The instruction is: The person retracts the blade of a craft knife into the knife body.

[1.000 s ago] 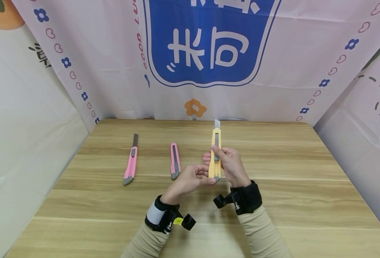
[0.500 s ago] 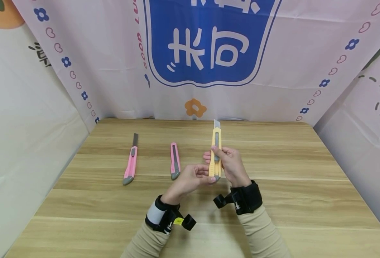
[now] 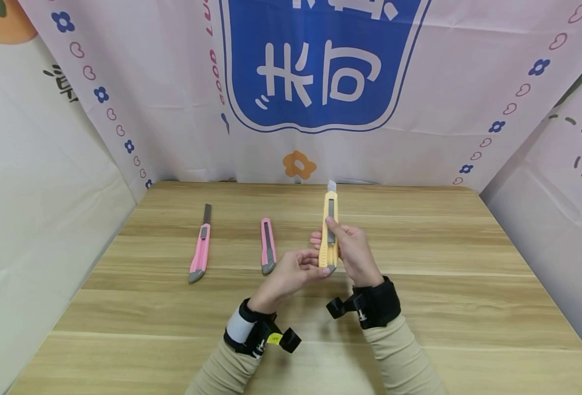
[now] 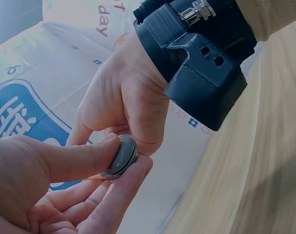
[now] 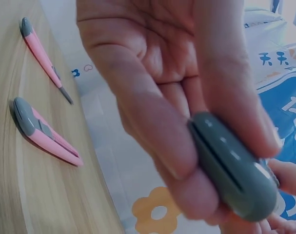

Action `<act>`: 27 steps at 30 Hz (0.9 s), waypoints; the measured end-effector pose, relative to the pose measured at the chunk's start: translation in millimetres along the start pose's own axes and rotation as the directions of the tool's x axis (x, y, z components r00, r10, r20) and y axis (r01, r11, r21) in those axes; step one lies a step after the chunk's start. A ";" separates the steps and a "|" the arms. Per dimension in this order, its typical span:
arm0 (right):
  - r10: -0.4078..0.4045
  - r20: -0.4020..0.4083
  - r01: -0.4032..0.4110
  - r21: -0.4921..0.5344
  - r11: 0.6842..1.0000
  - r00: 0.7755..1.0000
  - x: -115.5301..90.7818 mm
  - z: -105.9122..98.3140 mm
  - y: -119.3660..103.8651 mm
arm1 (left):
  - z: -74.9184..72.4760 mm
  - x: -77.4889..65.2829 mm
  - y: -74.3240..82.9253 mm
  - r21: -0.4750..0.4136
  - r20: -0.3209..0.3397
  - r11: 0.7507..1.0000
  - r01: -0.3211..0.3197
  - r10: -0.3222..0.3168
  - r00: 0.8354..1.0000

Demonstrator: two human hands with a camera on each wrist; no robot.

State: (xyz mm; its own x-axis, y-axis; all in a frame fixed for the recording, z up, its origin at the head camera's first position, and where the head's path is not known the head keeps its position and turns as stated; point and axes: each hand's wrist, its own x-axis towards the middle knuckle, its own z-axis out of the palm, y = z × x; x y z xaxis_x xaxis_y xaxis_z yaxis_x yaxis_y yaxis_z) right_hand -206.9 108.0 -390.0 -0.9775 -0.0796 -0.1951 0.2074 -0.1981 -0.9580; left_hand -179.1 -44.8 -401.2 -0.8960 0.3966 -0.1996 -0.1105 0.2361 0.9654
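Note:
A yellow utility knife (image 3: 327, 236) with a grey end cap points away from me, held up over the table, with a short piece of blade (image 3: 332, 187) out of its tip. My left hand (image 3: 289, 275) pinches the grey end between thumb and fingers; the left wrist view shows this end cap (image 4: 122, 157) close up. Around the knife's body, my right hand (image 3: 356, 253) grips with the thumb over the slider slot. Two pink utility knives lie to the left: one (image 3: 268, 247) with no blade showing, the other (image 3: 200, 249) with a long dark blade out.
The wooden table (image 3: 137, 318) ends at a printed cloth backdrop (image 3: 172, 131) with a blue panel. White cloth also hangs on both sides. Both wrists wear black camera straps, and the two camera mounts stand close together.
The yellow utility knife has shifted slightly upward and away, with the right thumb moving along with it. Both hands keep their hold, and the pink knives have not moved.

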 end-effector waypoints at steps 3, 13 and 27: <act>0.003 -0.027 -0.003 -0.010 1.000 1.000 -0.2 2.3 0.5 | 0.4 0.9 -0.4 -0.004 -0.011 1.000 0.006 -0.006 1.000; -0.044 -0.043 0.043 -0.024 0.999 0.998 0.5 6.4 2.8 | 0.5 0.6 0.3 -0.010 -0.014 1.000 0.001 -0.001 1.000; -0.061 -0.003 0.061 0.035 0.998 0.998 0.4 3.2 1.7 | 0.7 0.8 1.4 -0.002 -0.002 1.000 0.008 -0.008 1.000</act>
State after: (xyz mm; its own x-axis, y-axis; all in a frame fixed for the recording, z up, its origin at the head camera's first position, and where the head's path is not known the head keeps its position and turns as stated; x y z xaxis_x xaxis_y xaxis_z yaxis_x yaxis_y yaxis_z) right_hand -206.8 104.5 -391.1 -0.9884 -0.0648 -0.1372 0.1488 -0.2367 -0.9601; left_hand -179.7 -43.5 -400.2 -0.8961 0.3929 -0.2067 -0.1185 0.2371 0.9642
